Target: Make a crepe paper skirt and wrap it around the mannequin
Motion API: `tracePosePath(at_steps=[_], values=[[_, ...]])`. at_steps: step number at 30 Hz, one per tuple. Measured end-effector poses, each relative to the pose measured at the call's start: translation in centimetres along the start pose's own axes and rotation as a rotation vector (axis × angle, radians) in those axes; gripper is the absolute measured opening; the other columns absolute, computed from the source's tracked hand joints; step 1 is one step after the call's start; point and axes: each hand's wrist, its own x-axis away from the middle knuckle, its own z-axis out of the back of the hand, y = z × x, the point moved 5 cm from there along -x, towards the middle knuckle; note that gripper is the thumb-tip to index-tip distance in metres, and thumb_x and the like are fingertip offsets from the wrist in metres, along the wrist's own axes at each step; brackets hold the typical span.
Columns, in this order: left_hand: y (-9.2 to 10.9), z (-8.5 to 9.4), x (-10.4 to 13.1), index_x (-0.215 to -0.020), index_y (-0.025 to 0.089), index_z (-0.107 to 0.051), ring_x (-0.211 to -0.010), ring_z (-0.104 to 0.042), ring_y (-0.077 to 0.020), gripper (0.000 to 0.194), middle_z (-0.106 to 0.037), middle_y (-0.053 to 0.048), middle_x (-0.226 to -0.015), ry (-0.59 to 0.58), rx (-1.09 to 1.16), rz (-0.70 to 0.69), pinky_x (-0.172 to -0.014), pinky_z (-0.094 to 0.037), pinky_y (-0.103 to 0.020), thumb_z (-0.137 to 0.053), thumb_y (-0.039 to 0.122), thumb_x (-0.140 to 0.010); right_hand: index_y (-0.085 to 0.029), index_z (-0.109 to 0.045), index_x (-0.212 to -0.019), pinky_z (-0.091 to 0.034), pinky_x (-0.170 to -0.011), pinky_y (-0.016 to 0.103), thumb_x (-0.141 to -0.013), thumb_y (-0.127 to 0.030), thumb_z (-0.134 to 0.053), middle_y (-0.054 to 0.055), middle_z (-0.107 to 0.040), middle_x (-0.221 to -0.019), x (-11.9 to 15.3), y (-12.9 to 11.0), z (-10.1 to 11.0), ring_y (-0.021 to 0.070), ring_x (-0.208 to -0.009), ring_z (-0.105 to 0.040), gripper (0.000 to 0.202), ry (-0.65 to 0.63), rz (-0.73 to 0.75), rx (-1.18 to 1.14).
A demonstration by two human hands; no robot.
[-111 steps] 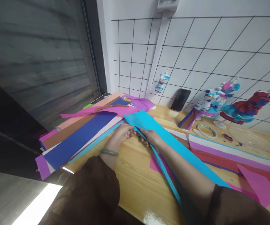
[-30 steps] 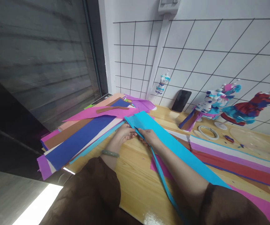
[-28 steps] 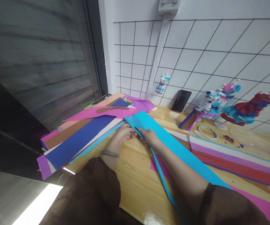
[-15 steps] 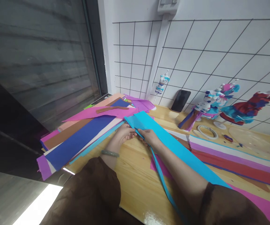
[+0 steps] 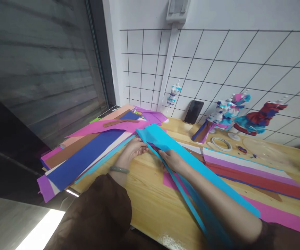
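A long bright blue sheet of crepe-like paper (image 5: pixel 191 163) lies slantwise across the table. At its far end my left hand (image 5: pixel 137 147) pinches the near edge between thumb and fingers, a bracelet round the wrist. Farther along the same edge, my right hand (image 5: pixel 172 160) is closed on the blue paper; its lower fingers are hidden. Between the two hands the edge is lifted, and a dark purple sliver shows there that I cannot make out. A narrow blue fold (image 5: pixel 188 205) runs from the hands toward the table's front edge.
Stacked coloured paper sheets (image 5: pixel 87 159) lie at left, a brown strip (image 5: pixel 121 122) on top. More sheets (image 5: pixel 248 173) lie at right. Behind stand a phone (image 5: pixel 194 111), small dressed mannequins (image 5: pixel 261 118) and a roll of tape (image 5: pixel 221 143). A pink sheet (image 5: pixel 282 215) lies front right.
My right hand has slid along the blue paper's edge, away from my left hand and toward me. The near edge is now lifted and spread wider. My left hand keeps its pinch.
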Motion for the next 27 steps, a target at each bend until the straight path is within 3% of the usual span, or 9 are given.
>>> tracePosePath(at_steps=[4,8,11,15,18,20,24,27], values=[[0.1,-0.1,0.3,-0.071,0.016,-0.045,-0.045,-0.058,-0.0096,0.020,-0.056,0.000,-0.052,-0.008,-0.009,-0.001,-0.039,-0.041,-0.014,-0.060,0.005,-0.066,-0.018,-0.046,-0.048,-0.025,-0.045,0.023,-0.082,-0.044,-0.044,0.000,-0.048,-0.045,3.9,0.6,3.0,0.0108,-0.043,-0.040,0.044,0.101,0.069,0.138],[0.1,-0.1,0.3,-0.072,0.016,-0.045,-0.046,-0.058,-0.0094,0.018,-0.057,-0.001,-0.054,-0.007,-0.012,-0.016,-0.039,-0.040,-0.013,-0.057,0.004,-0.068,-0.019,-0.059,-0.070,-0.035,-0.052,0.025,-0.084,-0.053,-0.033,0.006,-0.063,-0.064,7.6,2.9,7.1,0.0185,-0.058,-0.056,0.045,0.168,0.066,0.347],[0.1,-0.1,0.2,-0.073,0.016,-0.045,-0.047,-0.059,-0.0094,0.017,-0.057,-0.001,-0.054,-0.008,-0.014,-0.013,-0.038,-0.039,-0.013,-0.056,0.004,-0.069,-0.019,-0.063,-0.088,-0.042,-0.059,0.027,-0.078,-0.058,-0.039,0.009,-0.068,-0.084,9.6,7.1,10.6,0.0247,-0.077,-0.062,0.046,0.214,0.011,0.340],[0.3,-0.2,0.2,-0.072,0.016,-0.044,-0.046,-0.058,-0.0092,0.018,-0.056,0.000,-0.052,0.001,-0.015,-0.007,-0.038,-0.039,-0.012,-0.057,0.003,-0.068,-0.015,-0.063,-0.092,-0.045,-0.059,0.031,-0.064,-0.058,-0.056,0.013,-0.068,-0.083,11.9,15.1,14.5,0.0277,-0.073,-0.063,0.052,0.388,-0.137,0.392],[0.4,-0.4,0.4,-0.072,0.015,-0.045,-0.045,-0.057,-0.0089,0.018,-0.056,0.000,-0.052,0.006,-0.020,-0.007,-0.037,-0.039,-0.012,-0.057,0.003,-0.068,-0.016,-0.064,-0.087,-0.045,-0.056,0.031,-0.060,-0.055,-0.059,0.011,-0.067,-0.074,13.3,19.7,15.2,0.0261,-0.066,-0.062,0.049,0.415,-0.225,0.380],[0.5,-0.5,0.5,-0.073,0.015,-0.046,-0.044,-0.057,-0.0086,0.017,-0.056,0.000,-0.052,0.009,-0.026,-0.008,-0.036,-0.038,-0.012,-0.057,0.003,-0.069,-0.018,-0.063,-0.085,-0.045,-0.056,0.030,-0.060,-0.052,-0.059,0.009,-0.068,-0.074,13.9,21.1,15.0,0.0252,-0.068,-0.062,0.043,0.413,-0.237,0.334],[0.6,-0.5,0.6,-0.071,0.015,-0.047,-0.044,-0.057,-0.0078,0.016,-0.057,0.000,-0.054,0.010,-0.033,-0.014,-0.036,-0.038,-0.011,-0.060,0.005,-0.069,-0.019,-0.063,-0.081,-0.043,-0.053,0.030,-0.064,-0.050,-0.057,0.008,-0.067,-0.070,13.9,21.1,14.6,0.0246,-0.067,-0.062,0.037,0.385,-0.233,0.328],[0.6,-0.4,0.6,-0.070,0.014,-0.047,-0.045,-0.057,-0.0081,0.016,-0.057,-0.001,-0.055,0.009,-0.038,-0.016,-0.037,-0.040,-0.012,-0.060,0.006,-0.069,-0.017,-0.062,-0.091,-0.044,-0.058,0.029,-0.066,-0.051,-0.055,0.010,-0.068,-0.081,13.4,20.4,15.0,0.0247,-0.073,-0.062,0.043,0.424,-0.207,0.289]])
